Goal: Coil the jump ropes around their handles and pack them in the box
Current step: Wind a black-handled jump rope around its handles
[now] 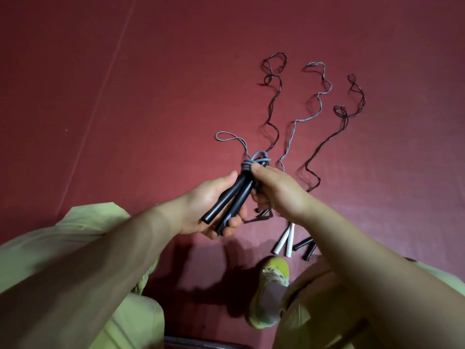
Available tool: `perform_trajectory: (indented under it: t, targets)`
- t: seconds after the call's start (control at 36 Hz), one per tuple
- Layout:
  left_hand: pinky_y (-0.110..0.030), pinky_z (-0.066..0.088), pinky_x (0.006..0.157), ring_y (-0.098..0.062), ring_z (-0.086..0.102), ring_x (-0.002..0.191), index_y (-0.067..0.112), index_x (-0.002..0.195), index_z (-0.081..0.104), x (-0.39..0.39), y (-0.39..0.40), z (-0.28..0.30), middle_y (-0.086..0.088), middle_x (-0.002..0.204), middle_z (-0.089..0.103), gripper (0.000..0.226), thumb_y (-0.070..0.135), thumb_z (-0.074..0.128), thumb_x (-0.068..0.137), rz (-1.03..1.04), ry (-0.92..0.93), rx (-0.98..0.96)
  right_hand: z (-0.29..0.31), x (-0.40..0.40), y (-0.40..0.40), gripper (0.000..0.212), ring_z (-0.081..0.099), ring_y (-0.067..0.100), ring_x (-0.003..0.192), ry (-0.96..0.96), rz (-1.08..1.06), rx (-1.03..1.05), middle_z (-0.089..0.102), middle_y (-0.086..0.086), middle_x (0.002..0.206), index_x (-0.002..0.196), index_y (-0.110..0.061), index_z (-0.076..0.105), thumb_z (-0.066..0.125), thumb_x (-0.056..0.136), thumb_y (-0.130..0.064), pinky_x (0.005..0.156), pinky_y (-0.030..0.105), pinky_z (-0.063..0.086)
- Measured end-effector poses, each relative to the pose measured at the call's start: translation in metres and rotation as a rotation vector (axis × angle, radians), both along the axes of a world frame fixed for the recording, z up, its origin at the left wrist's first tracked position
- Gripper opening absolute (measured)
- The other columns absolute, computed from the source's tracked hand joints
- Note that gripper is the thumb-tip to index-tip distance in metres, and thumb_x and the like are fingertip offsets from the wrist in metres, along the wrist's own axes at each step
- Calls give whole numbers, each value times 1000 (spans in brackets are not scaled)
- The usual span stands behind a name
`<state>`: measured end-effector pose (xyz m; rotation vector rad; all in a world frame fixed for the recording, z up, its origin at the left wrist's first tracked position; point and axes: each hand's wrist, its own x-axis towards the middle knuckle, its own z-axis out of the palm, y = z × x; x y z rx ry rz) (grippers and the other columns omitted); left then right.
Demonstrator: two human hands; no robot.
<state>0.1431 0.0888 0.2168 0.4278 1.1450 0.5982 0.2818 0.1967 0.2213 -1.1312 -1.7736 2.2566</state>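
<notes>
1. Left hand point(208, 205) is wrapped around a pair of black handles point(226, 202), held up over the red floor point(125, 96)
2. Right hand point(274, 190) pinches the grey rope point(251, 162) coiled at the handles' top, with a loose loop trailing off
3. Three more ropes lie stretched out just beyond, one with white handles point(285, 239)
4. A yellow-green shoe point(269, 290) sits below

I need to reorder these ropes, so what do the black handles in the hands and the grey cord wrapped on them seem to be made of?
Black handles: probably hard plastic or rubber-coated, smooth with a dull sheen along their length. Grey cord: looks like flexible plastic-coated or rubbery cord, smooth, bending into tight rounded loops. Neither can be told for certain.
</notes>
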Motion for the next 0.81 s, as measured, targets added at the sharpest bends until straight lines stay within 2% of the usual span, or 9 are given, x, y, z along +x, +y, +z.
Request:
perform_trajectory:
  t: [0.08,0.28,0.33,0.39,0.44,0.5,0.53,0.64,0.81]
  targets:
    - [-21,26,45,-18,51,47,15,75,58,5,0,-2,0,55,53,70,70,17,90,14,151,-16,0,2,0,30,26,12,54,-63,63,57,38,2,70,82,-14,43,33,106,-30,50,25,22]
    - [-20,29,44,-18,51,45,13,74,58,11,2,-12,4,50,54,66,64,20,94,23,499,22,2,3,-2,30,26,9,47,-174,99,63,39,1,70,80,-15,39,32,106,-29,47,24,22]
    - [-21,37,45,-20,51,47,11,75,59,10,2,-16,2,52,55,67,65,24,94,23,584,46,3,2,-4,32,26,7,43,-228,112,109,38,-1,68,78,-16,39,33,106,-32,44,22,24]
    - [-32,48,58,-22,55,52,9,75,60,9,0,-18,-2,57,58,71,68,25,91,5,702,100,2,3,-5,35,28,9,45,-300,142,194,38,-1,67,77,-16,41,33,105,-36,42,21,25]
    - [-40,50,71,-27,60,65,13,75,59,6,-1,-19,-7,67,62,65,65,25,93,-48,878,160,-1,3,-6,36,30,12,47,-347,157,248,39,0,66,82,-16,48,33,104,-40,43,22,27]
    - [-39,45,69,-31,61,80,14,76,56,1,0,-19,-7,75,60,63,67,25,91,-97,1056,189,-3,3,-7,40,32,13,46,-361,155,248,40,-1,62,87,-14,55,33,104,-42,43,23,28]
    - [-38,41,67,-32,59,80,14,76,55,0,0,-19,-5,74,57,63,68,25,89,-112,1111,193,-4,3,-8,41,33,13,47,-367,156,247,40,-2,62,88,-13,56,33,104,-43,44,24,28]
    - [-34,32,58,-29,54,76,17,71,48,-1,2,-20,-1,70,53,59,70,29,88,-151,1187,193,-3,3,-7,46,31,14,51,-388,183,264,41,-2,63,91,-14,58,31,101,-50,47,26,26]
    - [-34,39,64,-27,57,83,21,82,53,1,2,-15,2,78,58,49,68,40,85,-139,1201,203,-4,3,-9,63,27,12,48,-410,112,170,35,-4,62,89,-13,57,31,92,-69,46,24,22]
